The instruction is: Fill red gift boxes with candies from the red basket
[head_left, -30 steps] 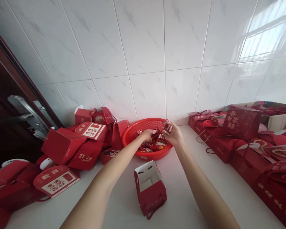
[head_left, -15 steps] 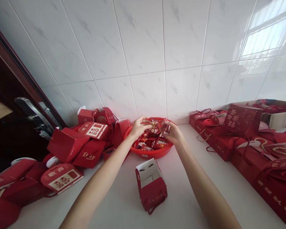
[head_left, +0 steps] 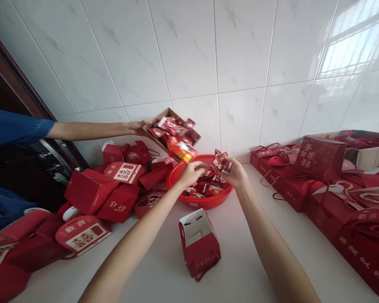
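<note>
My right hand [head_left: 236,171] is closed on several red wrapped candies [head_left: 220,161], held over the right side of a red plastic basket [head_left: 205,204]. Above the basket's left side is my left hand [head_left: 192,174], its fingers curled together; what they hold, if anything, is hidden. More wrapped candies [head_left: 205,187] lie inside the basket. Nearer to me, a red gift box [head_left: 202,252] stands with its lid open, its white inside showing and a cord handle at its front.
From the left, another person's hand [head_left: 140,126] tilts a cardboard box [head_left: 164,113] of wrapped sweets over the basket's back left rim. Red gift boxes [head_left: 88,191] are heaped at left. Rows of red boxes [head_left: 281,185] and a carton [head_left: 369,155] stand at right, before a tiled wall.
Another person's arm has come in from the left with a box of sweets. My left hand has moved slightly right and down, apart from the candies, which stay in my right hand.
</note>
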Tool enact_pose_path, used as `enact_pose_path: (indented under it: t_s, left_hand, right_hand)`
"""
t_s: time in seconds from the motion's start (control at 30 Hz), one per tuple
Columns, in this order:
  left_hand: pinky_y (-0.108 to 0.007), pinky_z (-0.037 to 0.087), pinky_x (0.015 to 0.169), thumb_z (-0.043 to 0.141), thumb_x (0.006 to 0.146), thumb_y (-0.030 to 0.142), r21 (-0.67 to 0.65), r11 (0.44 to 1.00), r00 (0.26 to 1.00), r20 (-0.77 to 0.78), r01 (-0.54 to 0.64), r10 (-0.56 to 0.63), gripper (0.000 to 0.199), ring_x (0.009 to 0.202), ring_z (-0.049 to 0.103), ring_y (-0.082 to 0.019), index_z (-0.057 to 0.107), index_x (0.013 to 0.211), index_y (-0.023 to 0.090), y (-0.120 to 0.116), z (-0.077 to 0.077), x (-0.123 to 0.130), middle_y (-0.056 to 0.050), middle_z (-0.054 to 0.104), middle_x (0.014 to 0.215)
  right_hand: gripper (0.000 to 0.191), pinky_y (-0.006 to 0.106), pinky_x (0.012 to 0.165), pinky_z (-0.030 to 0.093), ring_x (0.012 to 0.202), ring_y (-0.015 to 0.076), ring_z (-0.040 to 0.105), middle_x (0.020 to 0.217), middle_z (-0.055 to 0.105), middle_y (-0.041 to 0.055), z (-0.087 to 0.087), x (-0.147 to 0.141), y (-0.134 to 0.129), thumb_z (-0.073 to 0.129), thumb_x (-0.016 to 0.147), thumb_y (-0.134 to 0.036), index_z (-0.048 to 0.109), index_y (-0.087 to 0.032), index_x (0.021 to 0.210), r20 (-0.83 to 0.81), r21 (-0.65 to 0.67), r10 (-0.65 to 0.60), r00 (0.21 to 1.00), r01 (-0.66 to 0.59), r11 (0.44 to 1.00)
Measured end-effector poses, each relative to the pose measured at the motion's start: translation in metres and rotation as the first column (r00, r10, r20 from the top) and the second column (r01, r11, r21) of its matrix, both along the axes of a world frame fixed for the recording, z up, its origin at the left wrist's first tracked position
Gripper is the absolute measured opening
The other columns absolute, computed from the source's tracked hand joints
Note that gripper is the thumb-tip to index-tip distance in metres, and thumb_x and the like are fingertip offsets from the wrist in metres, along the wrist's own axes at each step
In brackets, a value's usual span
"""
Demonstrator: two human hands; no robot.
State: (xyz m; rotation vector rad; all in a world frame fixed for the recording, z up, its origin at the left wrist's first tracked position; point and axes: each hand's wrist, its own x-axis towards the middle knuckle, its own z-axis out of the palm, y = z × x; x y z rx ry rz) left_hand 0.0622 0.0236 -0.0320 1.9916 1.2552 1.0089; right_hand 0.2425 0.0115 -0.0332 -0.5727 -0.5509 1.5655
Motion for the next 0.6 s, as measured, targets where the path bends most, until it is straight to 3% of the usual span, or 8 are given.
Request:
enact_pose_path:
  t_s: [0.1, 0.17, 0.3, 0.6]
  left_hand:
    - [-0.029, 0.052, 0.079, 0.068, 0.063, 0.013, -0.089, 0.995, 0.957, -0.284, 0.035, -0.059, 0.011, 0.083, 0.069, -0.023, 0.071, 0.070, 0.021, 0.009, -0.018, -0.008, -0.005, 0.076, 0.080]
    - [-0.026, 0.050, 0.067, 0.071, 0.054, 0.009, -0.139, 0.989, 0.926, -0.365, 0.051, -0.099, 0.014, 0.066, 0.066, -0.021, 0.066, 0.055, 0.023, 0.015, -0.027, -0.011, -0.002, 0.072, 0.065]
    - [-0.024, 0.042, 0.052, 0.070, 0.050, 0.005, -0.208, 0.976, 0.865, -0.474, 0.068, -0.161, 0.022, 0.044, 0.052, -0.015, 0.058, 0.043, 0.023, 0.026, -0.037, -0.010, 0.001, 0.061, 0.047]
    - [-0.027, 0.043, 0.062, 0.076, 0.051, 0.009, -0.209, 0.975, 0.870, -0.464, 0.074, -0.166, 0.019, 0.056, 0.060, -0.021, 0.065, 0.049, 0.024, 0.016, -0.028, -0.011, -0.001, 0.062, 0.052]
  right_hand:
    - [0.009, 0.031, 0.066, 0.062, 0.070, 0.0174, 0.070, 0.071, 0.073, -0.0003, 0.001, 0.003, 0.002, 0.069, 0.067, -0.016, 0.066, -0.021, 0.074, -0.032, -0.003, -0.032, 0.999, 0.032, 0.999]
    - [0.009, 0.031, 0.066, 0.062, 0.069, 0.0173, 0.070, 0.071, 0.073, -0.0005, 0.001, 0.003, 0.002, 0.068, 0.067, -0.016, 0.066, -0.021, 0.074, -0.036, -0.004, -0.034, 0.999, 0.034, 0.999]
    - [0.010, 0.031, 0.062, 0.061, 0.069, 0.0186, 0.070, 0.073, 0.074, 0.0007, 0.000, 0.002, 0.002, 0.065, 0.067, -0.017, 0.067, -0.020, 0.076, -0.045, -0.012, -0.017, 0.999, 0.016, 1.000]
    - [0.010, 0.030, 0.065, 0.060, 0.067, 0.0172, 0.069, 0.071, 0.072, -0.0002, -0.012, 0.001, 0.010, 0.070, 0.066, -0.019, 0.064, -0.021, 0.075, 0.029, 0.052, -0.014, 0.999, 0.013, 0.999]
